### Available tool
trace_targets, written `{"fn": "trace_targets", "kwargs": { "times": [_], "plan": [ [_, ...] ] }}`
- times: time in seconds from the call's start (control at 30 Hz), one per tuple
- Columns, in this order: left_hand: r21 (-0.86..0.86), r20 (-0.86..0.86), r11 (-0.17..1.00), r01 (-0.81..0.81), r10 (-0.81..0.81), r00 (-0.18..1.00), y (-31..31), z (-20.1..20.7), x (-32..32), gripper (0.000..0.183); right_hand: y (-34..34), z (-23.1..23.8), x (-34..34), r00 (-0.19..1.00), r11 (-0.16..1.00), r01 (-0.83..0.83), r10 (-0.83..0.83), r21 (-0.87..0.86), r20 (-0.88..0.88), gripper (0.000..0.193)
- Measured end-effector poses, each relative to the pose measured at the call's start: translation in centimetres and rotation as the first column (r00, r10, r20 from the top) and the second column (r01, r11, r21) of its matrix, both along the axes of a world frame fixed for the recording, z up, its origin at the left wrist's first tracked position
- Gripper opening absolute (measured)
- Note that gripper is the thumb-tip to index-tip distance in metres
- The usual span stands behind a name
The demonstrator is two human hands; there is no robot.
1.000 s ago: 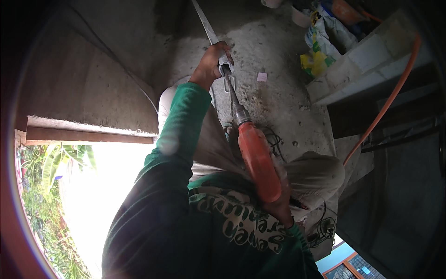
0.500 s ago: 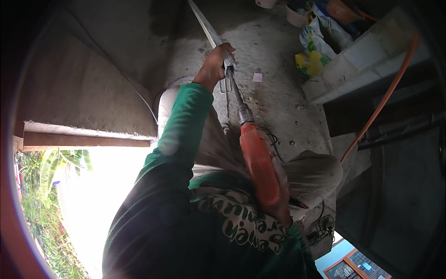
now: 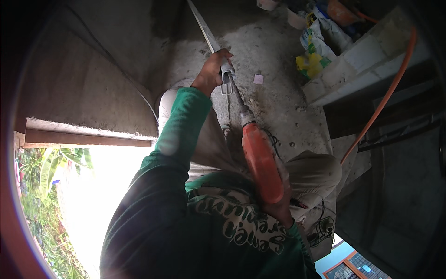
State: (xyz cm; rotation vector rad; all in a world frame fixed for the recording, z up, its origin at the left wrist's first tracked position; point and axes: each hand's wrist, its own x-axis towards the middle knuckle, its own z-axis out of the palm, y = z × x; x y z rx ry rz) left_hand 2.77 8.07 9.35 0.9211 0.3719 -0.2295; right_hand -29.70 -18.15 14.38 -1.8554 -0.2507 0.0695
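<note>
My left hand (image 3: 214,69) is closed around a long, pale grey metal bar (image 3: 204,29) near its hollow end. The bar slants away toward the top of the view. At the near end of the drill hangs my right hand (image 3: 279,210), wrapped round the rear of an orange power drill (image 3: 261,162); its fingers are partly hidden by the drill body. A long dark bit (image 3: 236,90) runs from the metal chuck (image 3: 246,115) up to the bar's open end. Whether the bit's tip is inside the bar or beside it, I cannot tell. A thin wire loop (image 3: 226,89) shows just below that end.
Rough concrete (image 3: 278,100) lies beneath, with a small pale paper square (image 3: 258,79). To the right stand a low block wall (image 3: 357,60), a white-and-yellow sack (image 3: 320,42) and an orange hose (image 3: 390,93). Black cable (image 3: 323,228) coils near my knee. A bright opening is at left.
My left hand and the bar's end have shifted slightly toward me. The drill and chuck have swung a little to the right, and the bar's hollow end shows more.
</note>
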Motion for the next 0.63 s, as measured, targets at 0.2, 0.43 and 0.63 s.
{"fn": "trace_targets", "kwargs": {
  "times": [0.2, 0.43, 0.63],
  "plan": [
    [-0.009, -0.025, 1.000, -0.019, 0.019, 1.000, 0.5, -0.5, -0.3, 0.014, -0.3, 0.7, 0.0, 0.996, 0.997, 0.025, -0.019, -0.074, 0.083, 0.086],
    [-0.155, -0.011, 0.988, -0.016, 0.015, 1.000, 1.0, 0.2, 0.4, 0.015, -1.2, -0.2, -1.0, 0.975, 0.997, 0.029, -0.012, -0.073, 0.220, 0.088],
    [-0.178, 0.036, 0.984, 0.031, -0.025, 0.999, 1.5, 0.4, 0.1, 0.018, -1.3, -0.3, -1.3, 1.000, 0.999, -0.003, 0.002, 0.046, 0.014, 0.093]
  ]
}}
